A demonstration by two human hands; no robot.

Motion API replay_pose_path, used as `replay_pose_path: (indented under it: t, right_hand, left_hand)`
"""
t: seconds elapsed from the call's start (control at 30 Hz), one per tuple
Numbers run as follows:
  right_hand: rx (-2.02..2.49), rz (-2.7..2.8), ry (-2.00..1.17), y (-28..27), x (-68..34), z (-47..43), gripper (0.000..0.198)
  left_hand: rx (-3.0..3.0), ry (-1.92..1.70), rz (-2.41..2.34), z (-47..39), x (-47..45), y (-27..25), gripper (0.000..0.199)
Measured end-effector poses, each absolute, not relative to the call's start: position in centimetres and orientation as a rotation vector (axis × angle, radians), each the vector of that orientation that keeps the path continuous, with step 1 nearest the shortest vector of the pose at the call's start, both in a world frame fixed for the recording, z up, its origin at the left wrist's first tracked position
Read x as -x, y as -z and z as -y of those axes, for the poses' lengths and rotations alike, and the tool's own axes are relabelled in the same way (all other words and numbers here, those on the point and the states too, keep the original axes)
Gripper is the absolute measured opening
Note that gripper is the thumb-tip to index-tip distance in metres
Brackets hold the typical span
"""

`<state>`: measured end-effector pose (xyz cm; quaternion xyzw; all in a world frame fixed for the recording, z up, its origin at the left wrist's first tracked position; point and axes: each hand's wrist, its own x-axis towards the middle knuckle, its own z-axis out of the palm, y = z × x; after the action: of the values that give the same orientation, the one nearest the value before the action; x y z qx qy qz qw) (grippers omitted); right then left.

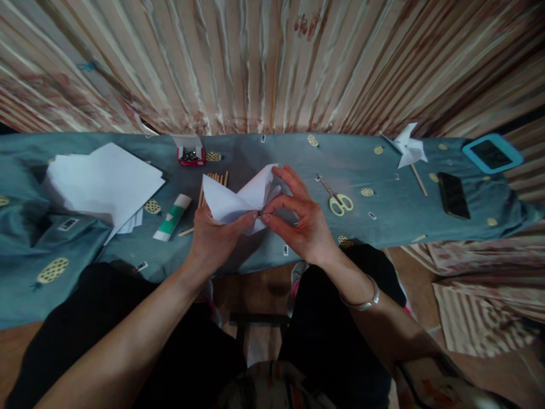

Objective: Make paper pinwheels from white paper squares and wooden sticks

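A white paper pinwheel (232, 203), its corners bent in toward the middle, is held between both hands above the cloth. My left hand (215, 238) grips its lower left part, the thumb pressed at the centre. With thumb and finger pinched at that same centre, my right hand (300, 218) holds the paper from the right. A tiny dark spot shows between the fingertips; I cannot make out what it is. Behind the paper lie several thin wooden sticks (217, 178), partly hidden. Scissors (334, 196) with pale yellow handles rest to the right of my right hand.
On the patterned cloth (272, 149) to the left are white paper sheets (106, 182), a green-and-white glue stick box (172, 217) and an open red box (191, 156) of small metal pieces. At right lie a finished pinwheel (410, 147), a phone (455, 196) and a blue-framed tablet (493, 153).
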<state>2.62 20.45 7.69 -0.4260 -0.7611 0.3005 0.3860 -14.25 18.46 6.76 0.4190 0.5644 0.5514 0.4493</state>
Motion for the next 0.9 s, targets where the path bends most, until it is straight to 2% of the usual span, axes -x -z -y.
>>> replay_pose_path:
  t: [0.2,0.6,0.67,0.77,0.9]
  right_hand:
    - [1.086,1.928,-0.817,-7.51,-2.77,-20.56,0.007]
    - [1.094,1.865,-0.869,-7.14,-2.68,-20.67,0.004]
    - [1.107,1.84,-0.871,-7.16,-2.7,-20.69,0.007]
    - [1.148,1.797,-0.86,-7.12,-2.76,-20.75,0.022]
    - [1.176,1.688,-0.876,-6.68,-2.67,-20.86,0.064]
  left_hand:
    - [-1.046,-1.322,-1.396,-18.4,14.34,-6.71,0.018]
    - [-0.996,-1.251,-1.36,-18.44,14.86,-7.1,0.039]
    - [-0.997,-1.255,-1.369,-18.46,14.86,-7.08,0.036]
    - [-1.03,-1.251,-1.37,-18.47,14.94,-7.06,0.03]
    - [-1.034,-1.245,-1.379,-18.45,15.14,-7.19,0.027]
